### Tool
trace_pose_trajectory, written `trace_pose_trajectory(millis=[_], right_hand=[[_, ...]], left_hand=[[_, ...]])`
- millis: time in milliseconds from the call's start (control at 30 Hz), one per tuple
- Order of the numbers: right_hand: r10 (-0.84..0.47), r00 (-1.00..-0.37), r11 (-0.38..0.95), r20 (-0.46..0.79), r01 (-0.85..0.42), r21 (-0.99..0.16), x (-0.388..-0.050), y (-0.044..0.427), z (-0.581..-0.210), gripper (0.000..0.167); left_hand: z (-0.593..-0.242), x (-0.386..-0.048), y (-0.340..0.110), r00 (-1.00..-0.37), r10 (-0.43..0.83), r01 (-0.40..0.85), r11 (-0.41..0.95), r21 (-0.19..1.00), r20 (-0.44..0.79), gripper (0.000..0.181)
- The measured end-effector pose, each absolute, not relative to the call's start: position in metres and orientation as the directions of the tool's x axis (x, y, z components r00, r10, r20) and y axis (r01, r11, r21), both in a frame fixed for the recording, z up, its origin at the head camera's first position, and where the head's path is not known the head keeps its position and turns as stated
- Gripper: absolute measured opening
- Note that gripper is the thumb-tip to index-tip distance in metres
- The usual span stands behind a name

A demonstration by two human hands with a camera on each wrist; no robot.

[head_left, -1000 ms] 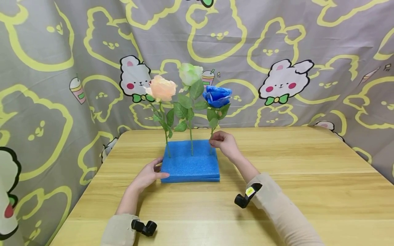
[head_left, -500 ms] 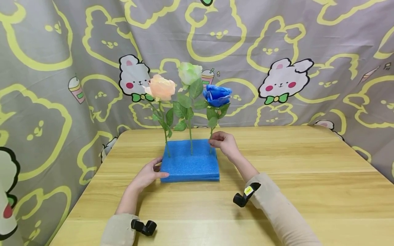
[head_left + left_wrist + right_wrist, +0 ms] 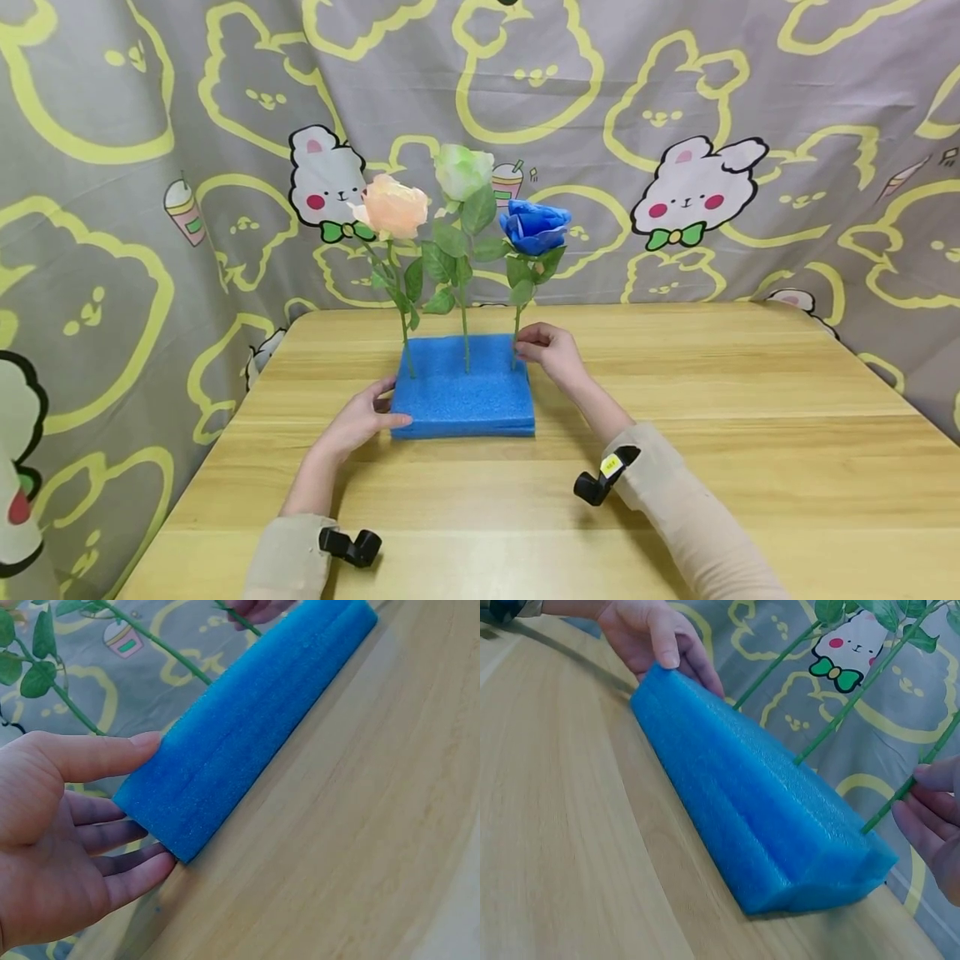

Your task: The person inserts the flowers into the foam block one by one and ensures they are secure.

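Note:
A blue foam block (image 3: 465,400) lies on the table with three artificial roses standing in it. The peach rose (image 3: 392,208) is at the left, the pale green rose (image 3: 463,173) in the middle, and the blue rose (image 3: 536,227) at the right. My left hand (image 3: 367,418) holds the block's near left corner; its thumb lies on the top edge and the fingers are along the side, as the left wrist view (image 3: 67,825) shows. My right hand (image 3: 553,352) pinches the blue rose's stem (image 3: 900,793) low down, just above the foam, between thumb and fingers.
The wooden table (image 3: 720,417) stretches out around the block. A grey curtain (image 3: 600,100) with cartoon bears and rabbits hangs behind and to the left. Small black cameras (image 3: 351,547) sit on both sleeved forearms.
The blue rose leans very slightly further right, with my right hand still on its stem. My left hand stays at the block's corner. The whole head view shifts a little.

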State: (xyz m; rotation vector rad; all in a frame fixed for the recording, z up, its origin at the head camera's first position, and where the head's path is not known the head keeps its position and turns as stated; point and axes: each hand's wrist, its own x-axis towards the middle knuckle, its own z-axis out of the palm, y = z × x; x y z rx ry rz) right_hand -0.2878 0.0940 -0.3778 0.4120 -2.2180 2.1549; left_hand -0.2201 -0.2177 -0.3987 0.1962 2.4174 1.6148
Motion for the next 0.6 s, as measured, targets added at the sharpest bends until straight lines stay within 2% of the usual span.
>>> trace_pose_trajectory(millis=[133, 300, 400, 500, 600], right_hand=[[-0.177, -0.962, 0.019, 0.209, -0.216, -0.976, -0.287, 0.102, -0.381, 0.021], [-0.188, -0.959, 0.046, 0.212, -0.225, -0.973, -0.282, 0.120, -0.382, 0.025], [-0.198, -0.961, 0.064, 0.193, -0.209, -0.976, -0.276, 0.134, -0.382, 0.027], [-0.205, -0.963, 0.080, 0.173, -0.193, -0.978, -0.267, 0.152, -0.380, 0.028], [-0.210, -0.964, 0.122, 0.165, -0.193, -0.974, -0.257, 0.172, -0.377, 0.031]], left_hand=[[-0.390, -0.221, -0.218, -0.983, 0.182, 0.041, 0.415, 0.909, -0.039, 0.075], [-0.365, -0.214, -0.210, -0.989, -0.036, 0.116, 0.402, 0.908, 0.142, 0.038], [-0.348, -0.205, -0.202, -0.968, -0.120, 0.160, 0.376, 0.913, 0.219, 0.029], [-0.330, -0.193, -0.188, -0.952, -0.124, 0.218, 0.362, 0.906, 0.279, 0.026], [-0.316, -0.181, -0.166, -0.924, -0.064, 0.326, 0.380, 0.866, 0.377, 0.020]])
